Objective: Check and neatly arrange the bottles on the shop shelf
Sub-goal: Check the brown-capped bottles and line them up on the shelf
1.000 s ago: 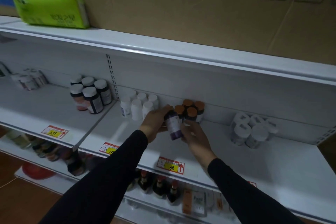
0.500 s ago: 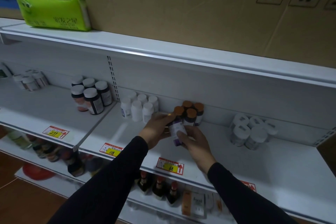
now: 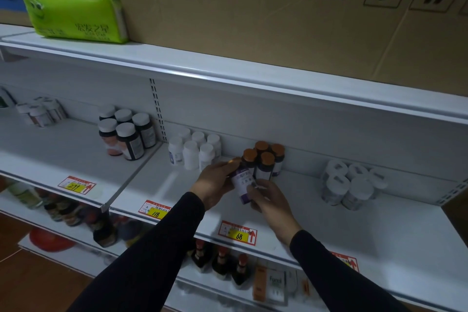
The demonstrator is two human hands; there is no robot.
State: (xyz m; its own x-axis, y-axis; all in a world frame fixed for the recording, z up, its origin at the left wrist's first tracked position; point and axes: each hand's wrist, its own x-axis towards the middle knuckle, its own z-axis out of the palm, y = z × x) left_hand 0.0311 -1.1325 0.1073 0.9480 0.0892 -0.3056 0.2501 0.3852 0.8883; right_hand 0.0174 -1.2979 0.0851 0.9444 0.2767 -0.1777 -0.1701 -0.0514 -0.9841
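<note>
Shelf edge: the white shelf ends at a front lip carrying the price tag marked 68; the held bottle hangs above the board behind that tag, short of the lip.
Open room: bare board runs from the held bottle right towards the clear white-capped jars, and left towards the front of the small white bottles; the back panel stands close behind the orange-capped bottles.
Overhead: the upper shelf, loaded with a cardboard box and a green tissue pack, juts out above the held bottle.
Left hand: the left hand reaches in from a black sleeve, fingers curled over the top end of the purple-labelled bottle, gripping it and hiding its cap.
Right hand: the right hand comes up from lower right, fingers wrapped around the bottle's lower body, back of the hand towards the camera.
Held bottle: clamped between both hands and tilted, top towards the back left, base towards the shelf front; whether its base touches the board cannot be told.
Relative to group: the held bottle sits just in front and left of the orange-capped bottles, close to the nearest one.
Other stock: dark white-capped bottles stand well left of the held bottle, past the shelf divider.
</note>
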